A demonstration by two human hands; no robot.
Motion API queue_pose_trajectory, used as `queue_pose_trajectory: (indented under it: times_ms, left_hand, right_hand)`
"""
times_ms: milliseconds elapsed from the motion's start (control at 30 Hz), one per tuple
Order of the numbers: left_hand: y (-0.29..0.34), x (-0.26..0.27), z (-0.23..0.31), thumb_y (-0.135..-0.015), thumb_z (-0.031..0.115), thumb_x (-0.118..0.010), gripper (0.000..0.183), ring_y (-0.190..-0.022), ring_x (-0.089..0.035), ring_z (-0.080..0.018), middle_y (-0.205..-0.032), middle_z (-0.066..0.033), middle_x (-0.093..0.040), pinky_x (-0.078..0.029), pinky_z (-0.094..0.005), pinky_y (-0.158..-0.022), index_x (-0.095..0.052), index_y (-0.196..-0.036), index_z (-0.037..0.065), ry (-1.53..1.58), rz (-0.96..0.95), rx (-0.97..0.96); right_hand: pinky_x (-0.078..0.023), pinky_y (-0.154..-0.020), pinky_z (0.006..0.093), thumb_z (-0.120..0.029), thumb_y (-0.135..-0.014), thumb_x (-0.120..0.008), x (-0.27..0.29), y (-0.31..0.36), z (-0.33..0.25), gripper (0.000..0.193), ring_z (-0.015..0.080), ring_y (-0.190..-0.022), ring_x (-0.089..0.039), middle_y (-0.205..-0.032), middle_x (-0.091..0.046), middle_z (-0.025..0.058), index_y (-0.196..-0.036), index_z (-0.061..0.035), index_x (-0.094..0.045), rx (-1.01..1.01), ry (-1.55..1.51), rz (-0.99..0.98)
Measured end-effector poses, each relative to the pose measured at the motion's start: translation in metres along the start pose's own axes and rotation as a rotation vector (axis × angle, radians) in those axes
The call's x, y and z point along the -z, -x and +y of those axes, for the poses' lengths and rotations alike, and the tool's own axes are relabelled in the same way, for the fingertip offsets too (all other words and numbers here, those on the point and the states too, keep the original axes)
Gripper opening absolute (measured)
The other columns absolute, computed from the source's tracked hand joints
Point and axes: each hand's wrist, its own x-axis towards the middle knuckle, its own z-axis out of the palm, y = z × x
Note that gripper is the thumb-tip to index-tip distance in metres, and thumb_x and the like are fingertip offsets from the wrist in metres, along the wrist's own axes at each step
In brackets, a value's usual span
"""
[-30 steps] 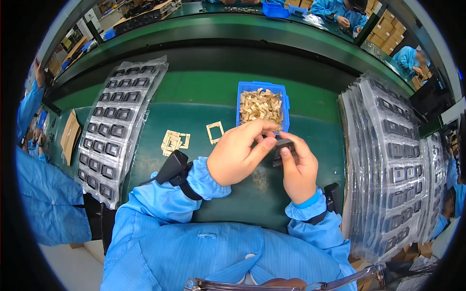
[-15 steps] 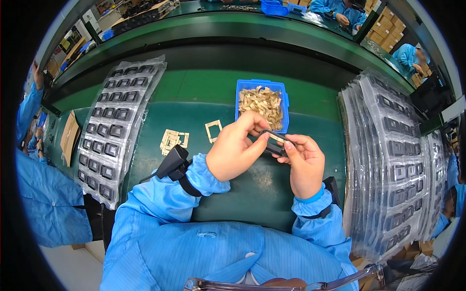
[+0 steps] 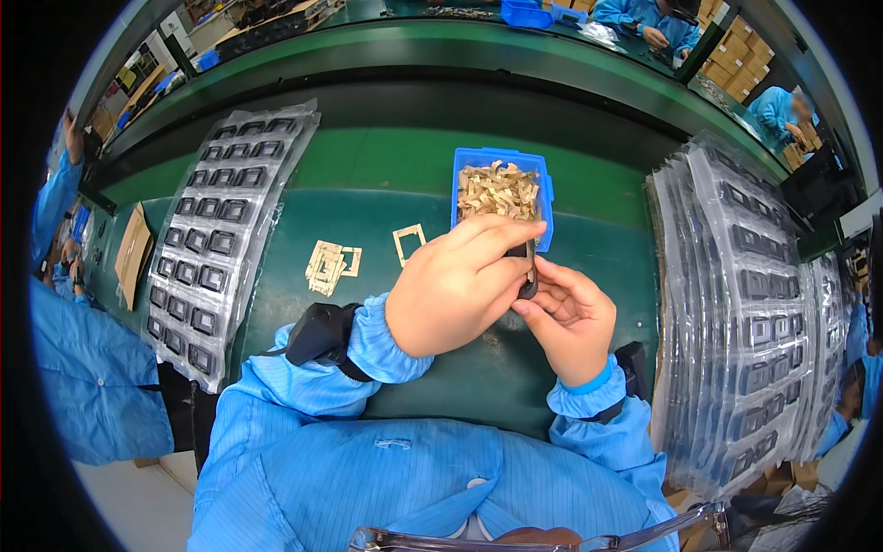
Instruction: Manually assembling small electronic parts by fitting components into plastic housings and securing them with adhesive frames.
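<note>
Progress, as we judge it: partway; one dark part (image 3: 529,283) is in work just right of mid-frame. The left hand (image 3: 460,285) grips it from above; the right hand (image 3: 572,322) pinches its lower end. Tan rectangular pieces (image 3: 324,268) remain loose on the counter (image 3: 451,386), left of centre; whether the part carries one, we cannot tell. Its visible long axis runs roughly up-down, lower end toward the bottom edge; its facing is hidden.
</note>
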Motion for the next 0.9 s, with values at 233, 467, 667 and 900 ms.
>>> queue_pose_trajectory:
  times_ms: [233, 467, 667, 900]
  left_hand:
    - [-0.002, 0.008, 0.009, -0.067, 0.001, -0.079, 0.023, -0.099, -0.069, -0.0306, -0.115, -0.0111, -0.071, -0.059, -0.0371, -0.077, -0.071, -0.090, 0.001, -0.021, -0.014, -0.017]
    - [0.002, 0.006, 0.004, -0.067, -0.001, -0.077, 0.020, -0.098, -0.069, -0.0315, -0.114, -0.0118, -0.071, -0.058, -0.0392, -0.078, -0.069, -0.086, 0.001, 0.059, 0.003, 0.013]
    - [-0.006, 0.005, -0.032, -0.075, 0.002, -0.073, 0.012, -0.103, -0.066, -0.0347, -0.114, -0.0145, -0.071, -0.054, -0.0405, -0.088, -0.066, -0.085, 0.002, -0.111, 0.161, 0.154]
    - [-0.001, 0.000, -0.071, -0.078, 0.001, -0.071, 0.009, -0.101, -0.064, -0.0316, -0.110, -0.0100, -0.072, -0.053, -0.0397, -0.086, -0.071, -0.086, 0.004, -0.254, 0.101, 0.244]
  right_hand:
    - [-0.061, -0.092, 0.0320, 0.015, -0.082, -0.073, 0.002, -0.001, 0.001, 0.045, 0.0226, -0.108, -0.069, -0.122, -0.065, 0.0169, -0.125, 0.0040, -0.065, 0.081, 0.177, 0.021]
    - [-0.062, -0.090, 0.0322, 0.015, -0.085, -0.068, -0.001, -0.001, -0.005, 0.041, 0.0238, -0.109, -0.069, -0.123, -0.064, 0.0174, -0.125, 0.0025, -0.066, 0.123, 0.280, -0.021]
    - [-0.059, -0.092, 0.0311, 0.019, -0.088, -0.059, -0.005, 0.000, -0.011, 0.045, 0.0293, -0.111, -0.069, -0.124, -0.060, 0.0146, -0.131, 0.0055, -0.053, -0.139, -0.040, 0.009]
    - [-0.060, -0.081, 0.0300, 0.009, -0.092, -0.062, 0.007, -0.003, -0.007, 0.034, 0.0282, -0.102, -0.071, -0.116, -0.060, 0.0152, -0.124, 0.0042, -0.052, -0.231, -0.179, 0.097]
